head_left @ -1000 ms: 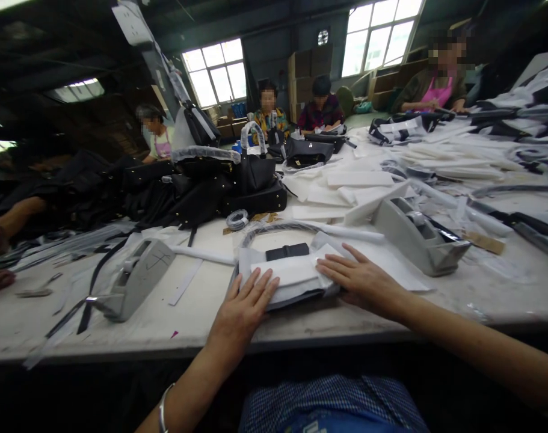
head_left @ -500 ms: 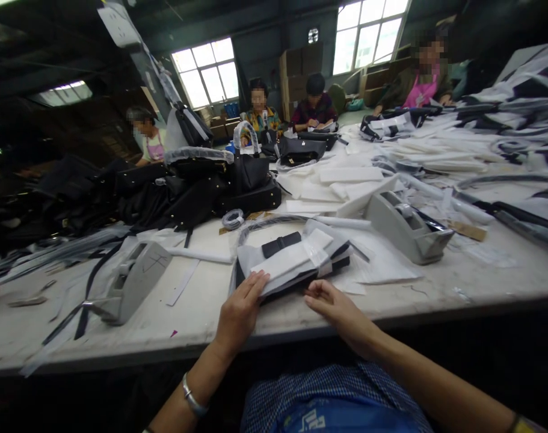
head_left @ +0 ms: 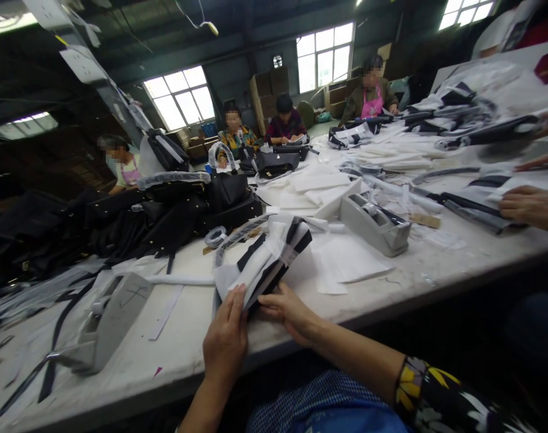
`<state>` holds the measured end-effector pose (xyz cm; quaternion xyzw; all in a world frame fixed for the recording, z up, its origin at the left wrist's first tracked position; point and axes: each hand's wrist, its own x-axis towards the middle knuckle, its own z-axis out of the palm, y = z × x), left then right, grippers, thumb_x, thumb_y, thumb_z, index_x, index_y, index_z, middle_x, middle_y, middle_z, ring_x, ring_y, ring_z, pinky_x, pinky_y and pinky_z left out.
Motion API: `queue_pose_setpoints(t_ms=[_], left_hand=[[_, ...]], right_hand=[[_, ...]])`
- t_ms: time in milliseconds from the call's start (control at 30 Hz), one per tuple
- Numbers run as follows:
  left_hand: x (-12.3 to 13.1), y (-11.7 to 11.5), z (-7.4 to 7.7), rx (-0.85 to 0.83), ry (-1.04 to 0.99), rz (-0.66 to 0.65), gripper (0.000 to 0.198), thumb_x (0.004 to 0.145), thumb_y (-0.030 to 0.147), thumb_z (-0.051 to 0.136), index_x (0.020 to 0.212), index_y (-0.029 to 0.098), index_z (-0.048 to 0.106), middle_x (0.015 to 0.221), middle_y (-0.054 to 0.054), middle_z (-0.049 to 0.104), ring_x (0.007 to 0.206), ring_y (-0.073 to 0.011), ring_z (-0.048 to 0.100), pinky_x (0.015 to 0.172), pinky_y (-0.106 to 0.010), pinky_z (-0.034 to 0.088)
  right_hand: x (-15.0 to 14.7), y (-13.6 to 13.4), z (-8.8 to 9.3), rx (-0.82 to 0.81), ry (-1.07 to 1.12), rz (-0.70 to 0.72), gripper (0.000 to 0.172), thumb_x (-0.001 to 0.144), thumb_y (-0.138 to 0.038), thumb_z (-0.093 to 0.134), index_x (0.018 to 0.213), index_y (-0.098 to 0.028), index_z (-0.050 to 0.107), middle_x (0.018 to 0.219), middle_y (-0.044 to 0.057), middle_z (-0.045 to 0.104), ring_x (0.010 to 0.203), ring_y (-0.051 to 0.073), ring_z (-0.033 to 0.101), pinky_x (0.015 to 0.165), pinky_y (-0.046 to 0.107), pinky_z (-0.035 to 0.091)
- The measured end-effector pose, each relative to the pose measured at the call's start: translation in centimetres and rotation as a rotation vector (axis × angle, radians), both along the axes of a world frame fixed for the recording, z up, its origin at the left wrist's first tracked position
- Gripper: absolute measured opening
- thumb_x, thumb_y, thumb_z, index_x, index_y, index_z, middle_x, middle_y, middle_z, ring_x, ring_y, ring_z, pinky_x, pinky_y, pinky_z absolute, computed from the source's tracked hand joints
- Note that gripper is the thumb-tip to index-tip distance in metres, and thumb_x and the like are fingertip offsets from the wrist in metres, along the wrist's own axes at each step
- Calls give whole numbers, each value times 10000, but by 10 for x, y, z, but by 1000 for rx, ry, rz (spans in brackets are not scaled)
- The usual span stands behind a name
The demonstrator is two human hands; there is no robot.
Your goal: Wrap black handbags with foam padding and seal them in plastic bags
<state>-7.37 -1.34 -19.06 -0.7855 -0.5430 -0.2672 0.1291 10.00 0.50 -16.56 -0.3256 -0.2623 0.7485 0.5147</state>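
- The left hand [head_left: 226, 338] is at the near edge of the table [head_left: 165, 361]; its fingers lie close together, almost straight, and press on the white wrapping at the lower corner of the wrapped black piece [head_left: 267, 264], so it grips the piece there; the thumb is hidden
- The right hand [head_left: 286, 310] is just beside the left one, and its fingers are curled around the lower edge of the same piece, holding it from below
- The wrapped black piece is lifted off the table and tilted: the near end is down between the two hands and the far end points up and to the right; white sheets cover most of it and the black edges show at the sides
- It is over the front part of the table, between the left tape dispenser [head_left: 106, 322] and the right tape dispenser [head_left: 375, 222], both grey
- A loose white sheet [head_left: 346, 261] lies flat on the table just to the right of the piece
- Behind the piece there is a pile of black bags [head_left: 165, 213] and a small roll of tape [head_left: 215, 236]
- At the right edge the hand of a co-worker [head_left: 530, 205] rests on the table, well apart from the person's own hands
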Motion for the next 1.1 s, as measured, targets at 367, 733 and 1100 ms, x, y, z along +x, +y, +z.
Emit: queue_pose_setpoints(t_ms=[367, 733, 1100], left_hand=[[11, 18, -6, 167, 207, -33, 699, 961, 291, 518, 1561, 120, 202, 1446, -184, 516, 1329, -320, 493, 1119, -479, 376], [-2, 23, -22, 130, 108, -43, 644, 989, 249, 473, 1572, 243, 200, 1434, -97, 554, 1222, -258, 601, 1010, -375, 501], [-2, 23, -21, 117, 63, -60, 631, 984, 242, 465, 1567, 265, 224, 1442, -80, 548, 1247, -257, 583, 1042, -370, 479]], right_hand=[[9, 7, -5, -76, 92, 36, 475, 621, -220, 736, 1072, -175, 594, 1010, 57, 730, 846, 176, 713, 822, 290, 546], [225, 16, -9, 740, -1535, -364, 330, 964, -274, 472, 1219, -219, 674, 1278, 95, 664, 1189, 258, 614, 1077, 416, 443], [268, 29, -28, 497, -2077, -210, 279, 979, -310, 494, 1024, -207, 750, 1100, 82, 740, 1058, 250, 661, 898, 330, 500]])
